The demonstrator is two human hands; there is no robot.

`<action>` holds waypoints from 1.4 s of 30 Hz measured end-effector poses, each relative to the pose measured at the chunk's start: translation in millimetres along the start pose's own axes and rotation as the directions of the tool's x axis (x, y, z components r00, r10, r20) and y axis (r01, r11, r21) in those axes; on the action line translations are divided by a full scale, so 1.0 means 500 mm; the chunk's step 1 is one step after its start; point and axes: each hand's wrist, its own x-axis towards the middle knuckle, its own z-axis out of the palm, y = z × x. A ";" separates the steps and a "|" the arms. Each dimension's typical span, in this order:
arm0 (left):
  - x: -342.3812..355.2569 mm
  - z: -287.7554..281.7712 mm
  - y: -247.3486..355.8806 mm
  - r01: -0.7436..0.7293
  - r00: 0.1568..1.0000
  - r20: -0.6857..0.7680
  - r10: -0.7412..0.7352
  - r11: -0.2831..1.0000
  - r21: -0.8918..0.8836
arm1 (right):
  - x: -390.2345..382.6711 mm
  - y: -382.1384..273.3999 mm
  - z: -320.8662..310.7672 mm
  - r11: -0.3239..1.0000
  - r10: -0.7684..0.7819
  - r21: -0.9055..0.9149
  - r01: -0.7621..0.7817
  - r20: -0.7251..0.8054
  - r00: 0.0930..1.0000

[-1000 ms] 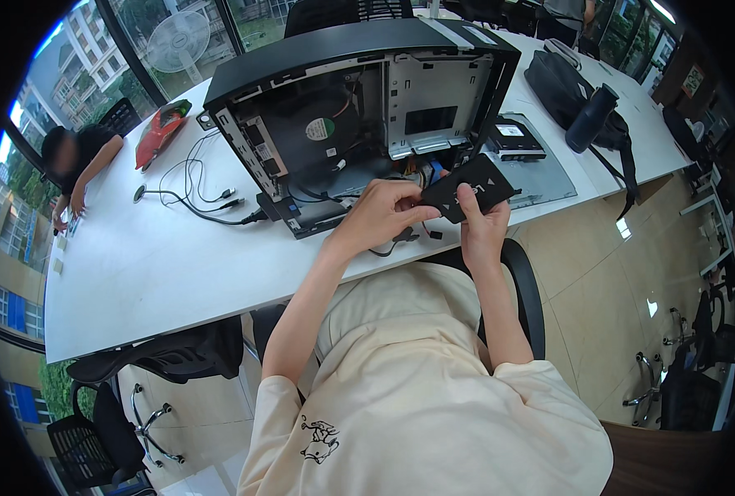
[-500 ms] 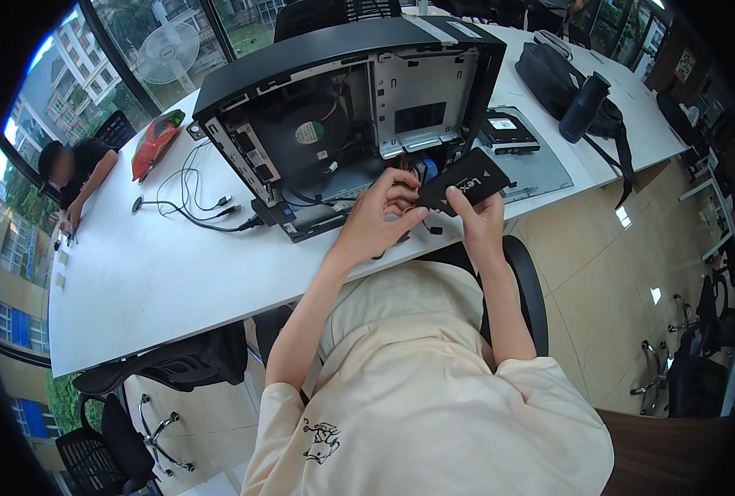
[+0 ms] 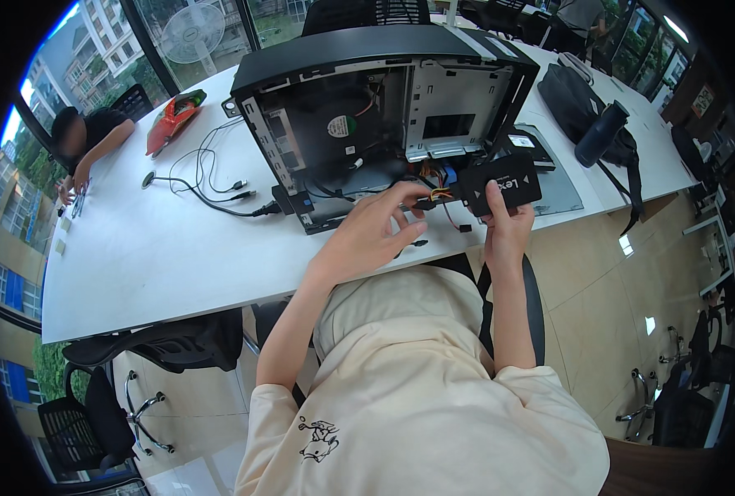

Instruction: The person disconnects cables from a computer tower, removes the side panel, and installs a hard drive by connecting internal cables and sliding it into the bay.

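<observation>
An open black desktop computer case [image 3: 310, 55] lies on its side on the white table [image 3: 161, 260]. My right hand [image 3: 508, 231] grips a flat black drive [image 3: 516, 178] with white lettering, thumb on its face, just right of the case's front opening. My left hand [image 3: 376, 231] is closed at a black connector [image 3: 424, 203] with yellow and orange wires [image 3: 442, 193], beside the drive's left end; whether it is plugged in, I cannot tell. A loose red-wired connector [image 3: 465, 228] lies below.
Black cables [image 3: 219, 202] and a red package [image 3: 169, 124] lie left. A metal panel [image 3: 562, 190] with another drive [image 3: 533, 153], a dark bottle [image 3: 595, 140] and a backpack [image 3: 566, 91] lie right. A co-worker [image 3: 95, 145] works at the far left; another person [image 3: 582, 16] stands behind. Chairs surround the table.
The drive has moved right in my right hand. My left hand has moved away from its face to the coloured wires, which now show between my hands.
</observation>
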 end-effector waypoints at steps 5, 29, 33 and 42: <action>0.021 0.021 -0.012 -0.039 0.980 -0.193 0.051 0.997 0.067 | -0.006 -0.014 -0.003 0.996 0.020 -0.091 -0.016 0.049 0.999; 0.044 0.098 -0.081 0.114 0.993 -0.016 -0.113 0.980 0.165 | 0.003 -0.038 -0.002 0.984 0.107 0.139 -0.112 0.044 0.993; 0.050 0.103 -0.088 0.054 0.998 -0.057 -0.040 0.961 0.270 | -0.005 -0.057 0.004 0.972 0.149 0.187 -0.145 -0.009 0.989; 0.062 0.072 -0.067 0.060 0.996 -0.078 -0.043 0.972 0.229 | 0.002 -0.040 -0.019 0.960 0.216 0.170 -0.222 0.051 0.975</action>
